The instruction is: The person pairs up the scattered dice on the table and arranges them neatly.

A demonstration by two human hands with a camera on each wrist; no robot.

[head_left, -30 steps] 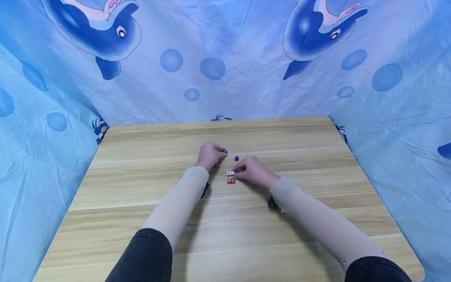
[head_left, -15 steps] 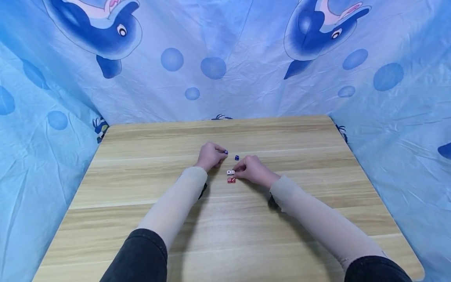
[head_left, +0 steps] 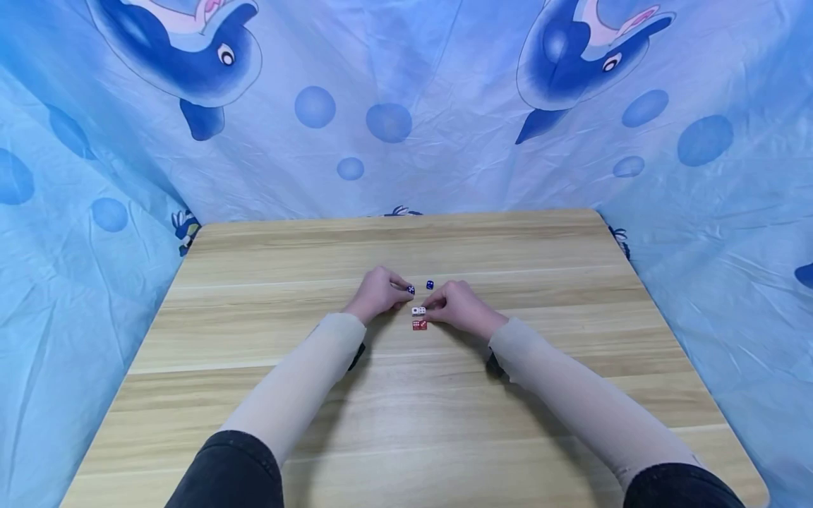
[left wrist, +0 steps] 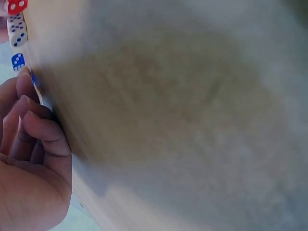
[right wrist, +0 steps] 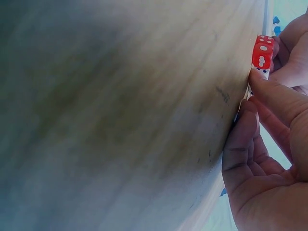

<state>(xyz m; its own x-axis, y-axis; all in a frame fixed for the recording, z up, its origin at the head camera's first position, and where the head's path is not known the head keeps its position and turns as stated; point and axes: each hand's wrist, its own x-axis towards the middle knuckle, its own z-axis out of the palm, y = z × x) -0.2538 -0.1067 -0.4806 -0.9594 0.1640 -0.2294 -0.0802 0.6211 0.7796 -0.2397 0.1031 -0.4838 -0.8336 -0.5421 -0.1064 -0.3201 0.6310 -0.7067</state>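
Note:
My left hand [head_left: 377,293] pinches a blue die [head_left: 411,289] between thumb and finger, low over the wooden table. A second blue die [head_left: 430,284] lies just beyond it to the right. Two white dice [head_left: 418,311] sit side by side nearer me, and the thumb and finger of my right hand [head_left: 462,308] pinch the right-hand one. Directly in front of the white pair are two red dice [head_left: 420,325], touching each other. In the right wrist view the red dice [right wrist: 263,52] hide most of the white ones. Only a sliver of the held blue die shows in the left wrist view.
The wooden table [head_left: 406,423] reaches back to a blue curtain [head_left: 444,162] printed with dolphins and bubbles, which also hangs at both sides. Both forearms wear pale sleeves below dark cuffs.
My left hand has drawn the pinched blue die towards me, closer to the white pair. The right hand stays at the white dice; the view has shifted slightly.

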